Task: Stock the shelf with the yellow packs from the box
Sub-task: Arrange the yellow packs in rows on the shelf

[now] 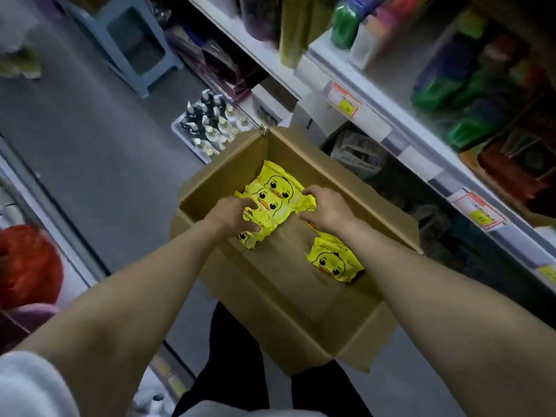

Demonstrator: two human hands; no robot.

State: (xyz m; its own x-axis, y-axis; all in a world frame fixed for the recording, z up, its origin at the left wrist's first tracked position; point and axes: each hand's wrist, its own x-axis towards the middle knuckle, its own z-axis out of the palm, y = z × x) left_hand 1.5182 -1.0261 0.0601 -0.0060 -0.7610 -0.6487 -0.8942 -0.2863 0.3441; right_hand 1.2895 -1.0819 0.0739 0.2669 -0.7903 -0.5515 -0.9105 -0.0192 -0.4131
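An open cardboard box stands on the floor in front of me. Inside lie several yellow packs printed with a duck face, bunched at the far end. Both my hands reach into the box. My left hand grips the left side of the bunch, fingers curled round the wrappers. My right hand grips its right side the same way. One more yellow pack lies alone near the box's right wall. The shelf runs along the right.
The shelf holds green, purple and red packages, with price tags on its white edge. A tray of small bottles sits on the floor beyond the box. A grey stool stands farther back. Another shelf edge runs along the left.
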